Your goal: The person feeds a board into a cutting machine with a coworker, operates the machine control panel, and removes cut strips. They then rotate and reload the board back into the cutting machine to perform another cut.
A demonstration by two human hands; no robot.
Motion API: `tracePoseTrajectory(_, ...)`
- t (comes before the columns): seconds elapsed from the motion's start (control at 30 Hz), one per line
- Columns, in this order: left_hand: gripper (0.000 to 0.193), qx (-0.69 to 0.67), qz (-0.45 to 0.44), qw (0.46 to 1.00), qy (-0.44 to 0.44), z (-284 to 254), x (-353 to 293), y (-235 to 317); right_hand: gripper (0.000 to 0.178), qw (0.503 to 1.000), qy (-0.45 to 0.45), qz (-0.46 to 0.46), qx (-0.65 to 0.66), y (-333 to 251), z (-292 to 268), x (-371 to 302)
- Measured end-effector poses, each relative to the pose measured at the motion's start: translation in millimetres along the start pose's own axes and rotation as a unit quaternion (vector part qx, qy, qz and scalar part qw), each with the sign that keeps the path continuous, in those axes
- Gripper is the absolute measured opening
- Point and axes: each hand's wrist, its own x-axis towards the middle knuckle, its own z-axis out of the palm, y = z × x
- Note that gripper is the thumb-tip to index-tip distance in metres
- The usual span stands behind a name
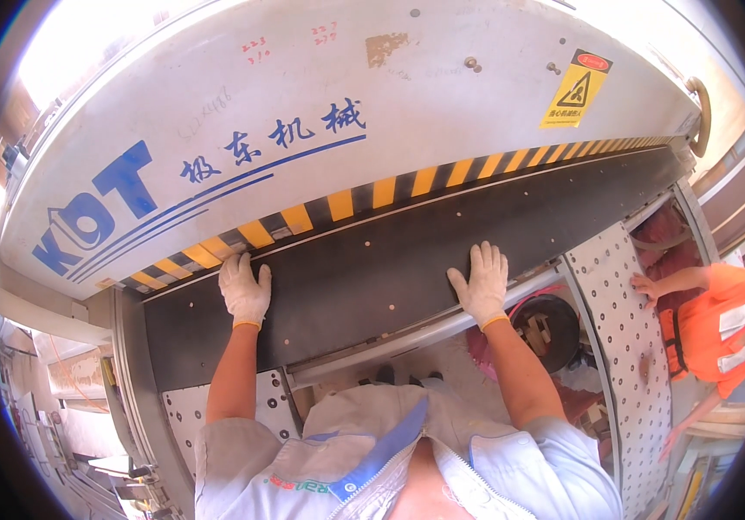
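Observation:
My left hand (244, 292), in a white work glove, rests with fingers stretched forward on the long black bed (359, 286) of a large machine. Its fingertips reach the yellow-and-black striped edge (340, 205) of the pale machine cover (442, 104). Farther right, my right hand (482, 284), gloved the same way, lies flat with fingers spread near the bed's front edge. Neither hand grips anything. Small pale dots are scattered over the black surface. Whatever lies beneath the cover is hidden.
To the right stands a perforated side table (624, 347) with a person in an orange top (719, 325) leaning a hand on it. A smaller perforated table (273, 407) is at the left. Below the bed, a black tub (550, 334) holds wood scraps. A warning sign (575, 88) marks the cover.

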Motion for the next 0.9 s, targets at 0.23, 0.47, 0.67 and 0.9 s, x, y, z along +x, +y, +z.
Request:
tracePoseTrajectory(0.23, 0.059, 0.010, 0.011, 1.000, 0.012, 1.2, 0.0, -0.3, 0.086, 1.000, -0.002, 0.002, 0.001, -0.9, -3.2, 0.2)
tracePoseTrajectory(0.47, 0.058, 0.005, 0.005, 1.000, -0.001, -0.4, -2.9, -0.8, 0.085, 1.000, 0.002, -0.002, 0.010, -3.2, -5.2, -3.3)
tracePoseTrajectory(0.67, 0.057, 0.007, 0.011, 1.000, -0.009, 0.7, -1.0, -0.1, 0.083, 1.000, 0.000, 0.003, 0.016, -3.6, -7.6, -1.2)
tracePoseTrajectory(0.9, 0.057, 0.025, 0.011, 1.000, 0.003, 3.0, 1.2, -0.6, 0.085, 1.000, 0.023, -0.011, -0.006, 0.8, 1.7, 2.4)
